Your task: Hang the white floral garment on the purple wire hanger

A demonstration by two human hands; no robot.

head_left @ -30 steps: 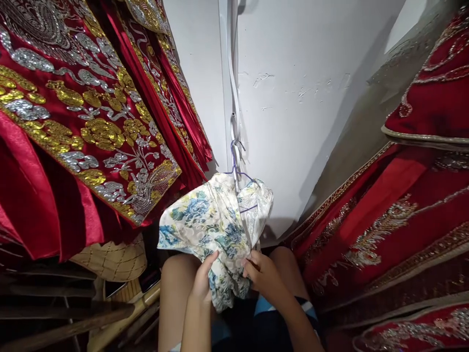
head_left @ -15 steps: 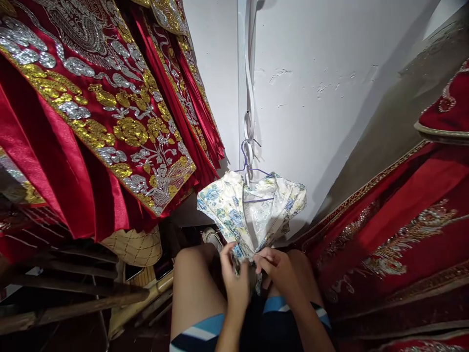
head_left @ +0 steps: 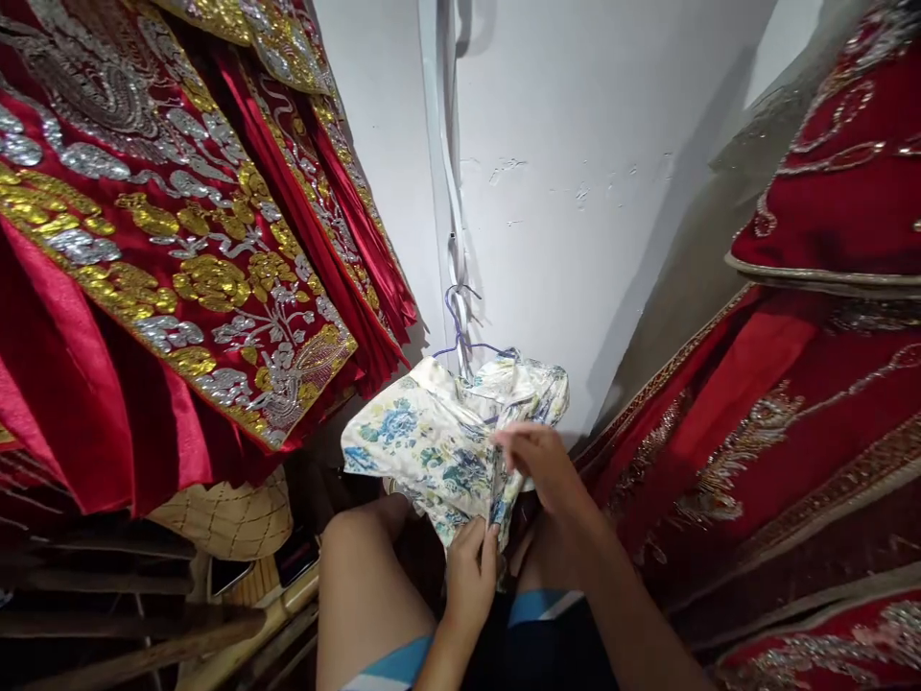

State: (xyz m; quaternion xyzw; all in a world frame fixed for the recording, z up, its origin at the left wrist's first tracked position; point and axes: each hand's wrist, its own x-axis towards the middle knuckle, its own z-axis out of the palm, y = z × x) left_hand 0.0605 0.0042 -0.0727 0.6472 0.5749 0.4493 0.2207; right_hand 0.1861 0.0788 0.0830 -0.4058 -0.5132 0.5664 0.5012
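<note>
A cream short-sleeved blouse [head_left: 446, 441] with blue and green flowers hangs before my knees on a thin purple wire hanger [head_left: 459, 331]. My left hand [head_left: 471, 561] pinches its front edge low down, thumb and fingers pressed together on the cloth. Higher along the same opening, my right hand [head_left: 536, 461] is closed at the front edge near the chest. The right fingers are slightly blurred, and any small fastener between them is hidden. Between the two hands the edge runs nearly straight, with the upper front folded over.
The hanger's hook hangs from a white strap [head_left: 452, 192] against the white wall [head_left: 576, 115]. On the left hangs a red garment [head_left: 216, 278] with gold and silver sequins; beaded red garments [head_left: 777, 422] fill the right. Bamboo poles [head_left: 237, 633] stand low at left.
My right hand has moved up along the blouse's front opening, while my left hand stays low on it. The front edges have drawn together, and the view has shifted to the right.
</note>
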